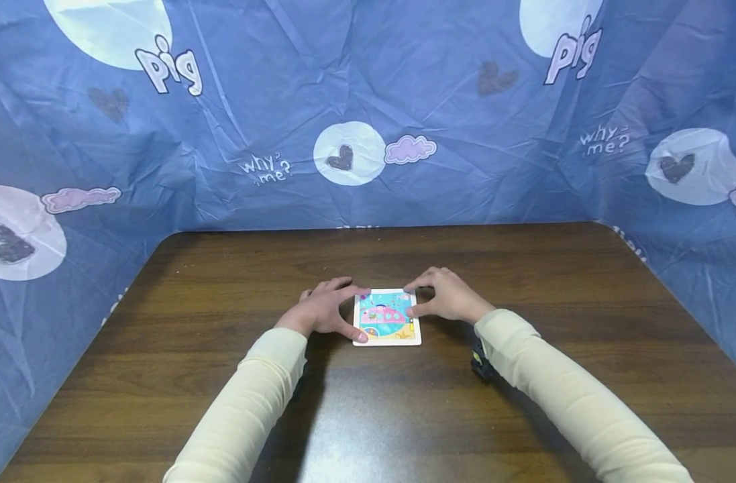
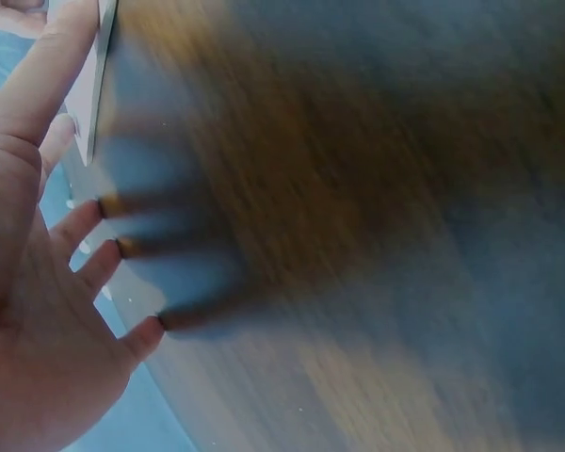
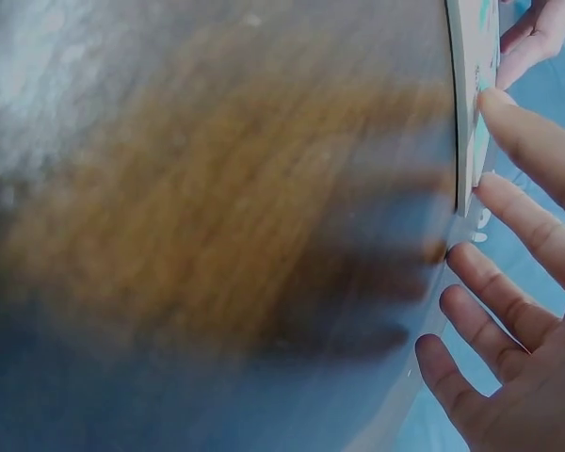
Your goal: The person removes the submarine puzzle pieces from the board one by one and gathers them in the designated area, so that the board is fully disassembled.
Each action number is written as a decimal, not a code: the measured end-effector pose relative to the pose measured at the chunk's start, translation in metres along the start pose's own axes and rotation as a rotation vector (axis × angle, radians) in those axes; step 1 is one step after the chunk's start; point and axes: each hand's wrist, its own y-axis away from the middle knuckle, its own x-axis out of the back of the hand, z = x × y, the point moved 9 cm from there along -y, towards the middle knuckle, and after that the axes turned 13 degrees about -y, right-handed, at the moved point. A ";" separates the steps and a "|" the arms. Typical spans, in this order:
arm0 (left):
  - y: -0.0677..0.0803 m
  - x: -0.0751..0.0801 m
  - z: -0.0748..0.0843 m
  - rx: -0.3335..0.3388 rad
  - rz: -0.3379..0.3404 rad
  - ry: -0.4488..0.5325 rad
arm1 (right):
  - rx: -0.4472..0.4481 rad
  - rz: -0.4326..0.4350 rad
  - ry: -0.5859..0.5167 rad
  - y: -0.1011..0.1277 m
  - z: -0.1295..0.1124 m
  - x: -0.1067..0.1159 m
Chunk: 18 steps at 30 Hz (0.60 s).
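Note:
A square picture board (image 1: 384,316) with a white border lies on the wooden table, showing a pink rounded shape on a blue, sea-like scene. At its left side is my left hand (image 1: 321,310), thumb on the near left corner and index finger at the far left corner. My right hand (image 1: 451,296) touches the right side, its thumb on the edge of the picture and index finger at the far right corner. Both wrist views show the other fingers spread, beside the board's thin edge (image 2: 94,104). In the right wrist view, the board (image 3: 464,113) appears nearly edge-on.
The dark brown wooden table (image 1: 223,268) extends around the board. A blue printed cloth (image 1: 452,194) hangs behind it and at both sides. A small black device (image 1: 481,362) sits under the right wrist.

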 end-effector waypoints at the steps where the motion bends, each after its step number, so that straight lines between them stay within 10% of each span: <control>1: 0.000 0.000 0.000 0.003 -0.001 -0.003 | 0.002 0.001 -0.003 0.000 0.000 0.000; 18: 0.000 0.000 0.004 0.067 -0.073 -0.039 | 0.001 0.015 -0.015 -0.004 -0.003 0.000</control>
